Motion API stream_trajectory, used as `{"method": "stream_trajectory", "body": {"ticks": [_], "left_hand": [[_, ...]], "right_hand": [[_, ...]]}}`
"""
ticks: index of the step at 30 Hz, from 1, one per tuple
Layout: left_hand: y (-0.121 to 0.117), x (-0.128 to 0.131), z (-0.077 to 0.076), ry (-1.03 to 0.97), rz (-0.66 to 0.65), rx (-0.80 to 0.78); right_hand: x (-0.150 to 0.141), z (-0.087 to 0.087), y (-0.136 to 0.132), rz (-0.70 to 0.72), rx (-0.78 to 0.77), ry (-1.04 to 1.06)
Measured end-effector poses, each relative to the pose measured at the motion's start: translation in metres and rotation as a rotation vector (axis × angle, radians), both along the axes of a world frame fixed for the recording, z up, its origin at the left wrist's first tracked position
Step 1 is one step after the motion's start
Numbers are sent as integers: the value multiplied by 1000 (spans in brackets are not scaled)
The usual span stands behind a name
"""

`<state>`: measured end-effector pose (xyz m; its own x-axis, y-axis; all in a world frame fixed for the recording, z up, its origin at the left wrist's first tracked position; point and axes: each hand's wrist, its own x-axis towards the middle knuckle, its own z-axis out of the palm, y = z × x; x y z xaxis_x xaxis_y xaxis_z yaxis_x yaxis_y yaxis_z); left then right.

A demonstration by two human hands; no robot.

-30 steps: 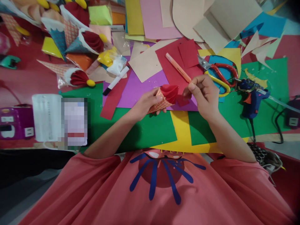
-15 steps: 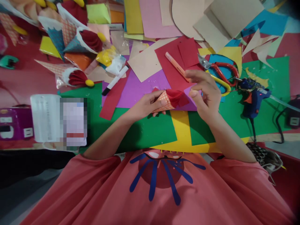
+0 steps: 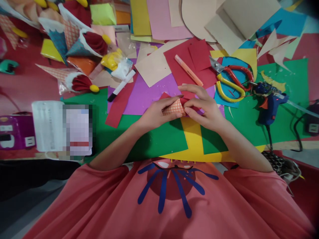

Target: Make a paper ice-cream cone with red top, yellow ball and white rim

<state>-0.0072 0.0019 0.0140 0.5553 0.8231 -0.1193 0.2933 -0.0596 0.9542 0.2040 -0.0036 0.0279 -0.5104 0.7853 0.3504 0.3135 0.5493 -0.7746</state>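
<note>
Head view shows the left hand (image 3: 158,114) wrapped around a checked cone (image 3: 174,108) above the purple sheet (image 3: 147,96). Half curled, the right hand (image 3: 205,108) touches the cone's mouth; I cannot tell whether it grips anything.

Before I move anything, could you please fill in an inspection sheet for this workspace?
Surface: green sheets and yellow sheet on red tabletop.
Job's things: checked cone, held with its wide end toward the right.
Clutter: scissors, white marker, orange marker, paper scraps, more cones.
Hands: left hand grips the cone; right hand is at its wide end.
Cables: black cord runs from blue glue gun toward the near edge.
Surroundings: purple box at far left; black patterned item below the near edge, right.
</note>
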Motion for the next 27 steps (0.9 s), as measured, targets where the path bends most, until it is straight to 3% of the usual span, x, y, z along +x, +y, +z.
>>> {"method": "stream_trajectory", "body": {"ticks": [6, 12, 14, 19, 24, 27], "left_hand": [[1, -1, -3, 19, -17, 93], [2, 0, -1, 66, 22, 125], [1, 1, 2, 12, 54, 20], [0, 5, 11, -274, 68, -478], [3, 4, 13, -291, 31, -589], [2, 2, 10, -261, 23, -627]], "right_hand": [[-1, 0, 0, -7, -106, 7], [-5, -4, -1, -43, -109, 20], [-5, -5, -1, -90, -127, 58], [1, -2, 3, -211, -72, 221], [4, 3, 3, -239, 47, 232], [5, 4, 0, -185, 109, 185]]}}
